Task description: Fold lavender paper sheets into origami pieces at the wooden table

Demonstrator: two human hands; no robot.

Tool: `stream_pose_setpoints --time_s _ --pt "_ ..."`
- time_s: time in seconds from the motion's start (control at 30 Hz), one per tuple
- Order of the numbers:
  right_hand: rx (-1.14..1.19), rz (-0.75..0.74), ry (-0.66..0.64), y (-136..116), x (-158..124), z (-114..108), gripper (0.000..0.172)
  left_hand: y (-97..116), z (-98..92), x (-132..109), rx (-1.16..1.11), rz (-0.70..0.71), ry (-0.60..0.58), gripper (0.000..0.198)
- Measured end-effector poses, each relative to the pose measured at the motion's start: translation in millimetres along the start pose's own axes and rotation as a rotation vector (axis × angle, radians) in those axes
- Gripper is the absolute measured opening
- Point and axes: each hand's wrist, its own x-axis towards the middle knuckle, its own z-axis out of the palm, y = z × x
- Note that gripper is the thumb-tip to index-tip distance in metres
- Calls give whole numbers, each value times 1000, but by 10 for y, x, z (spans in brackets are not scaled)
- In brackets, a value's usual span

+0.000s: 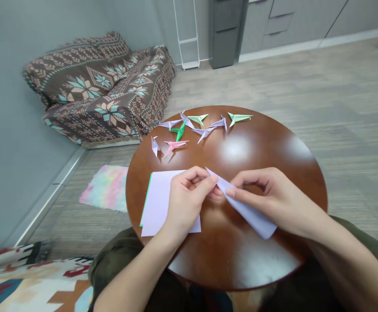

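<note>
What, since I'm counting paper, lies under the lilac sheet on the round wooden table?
A thin strip of green paper shows along the left edge of the lilac sheet, on the brown wooden table. Everything else beneath is covered, so the sheet count is unknown.

Blanket-draped sofa [98, 90] against grey wall [23, 130] — pale floor [293, 91].

The left hand [187, 201] and right hand [267, 195] face each other just apart, fingers [197, 174] curled in a pinch.
</note>
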Motion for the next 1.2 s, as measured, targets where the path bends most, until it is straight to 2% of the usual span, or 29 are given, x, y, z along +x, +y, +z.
stream_pose_setpoints --time_s 0.17,0.4,0.57,0.73,1.07,1.2 --pt "-9 32 15 5 -9 -1 28 -3 4 4 -41 0 30 19" --pt "-48 -9 37 -13 -14 -9 25 27 -3 23 -86 43 55 14" --pt "-93 -17 80 8 -17 -6 26 10 -4 37 -109 25 33 17" --pt "-81 -13 84 8 -22 1 26 -32 -25 33 -11 -37 -37 22" --pt "-52 11 70 -6 -15 -3 25 -32 -28 27 84 -5 2 25" --pt "-72 -17 90 -10 -17 4 25 -12 -21 28 48 -49 -73 24"
